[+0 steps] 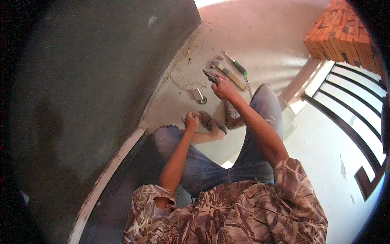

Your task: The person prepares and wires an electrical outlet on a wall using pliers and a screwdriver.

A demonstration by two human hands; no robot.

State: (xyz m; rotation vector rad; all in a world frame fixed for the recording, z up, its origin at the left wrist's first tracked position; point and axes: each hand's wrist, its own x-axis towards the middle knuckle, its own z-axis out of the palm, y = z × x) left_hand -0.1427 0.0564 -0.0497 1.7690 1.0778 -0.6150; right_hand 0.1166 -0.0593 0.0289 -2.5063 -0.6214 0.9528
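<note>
My right hand [226, 88] is closed around a pair of pliers [211, 77] with dark jaws and a bit of red on the handle. Its jaws point to the far left, above the floor. Closer to me and further left, my left hand [191, 121] is held closed near my left knee; whatever may be in its fingers is too small to make out. Beyond the pliers lie a hammer [234, 78] with a wooden handle and a screwdriver [239, 66] with a green and black grip. A small roll of tape [202, 100] rests on the floor between my hands.
A dark grey wall [97, 73] rises along my left. Crumbs of debris and thin yellowish wire scraps [178, 84] lie by its foot. Stacked red bricks [341, 36] stand at the far right, above a dark metal railing [345, 110]. My sandalled feet [211, 124] are just below my hands.
</note>
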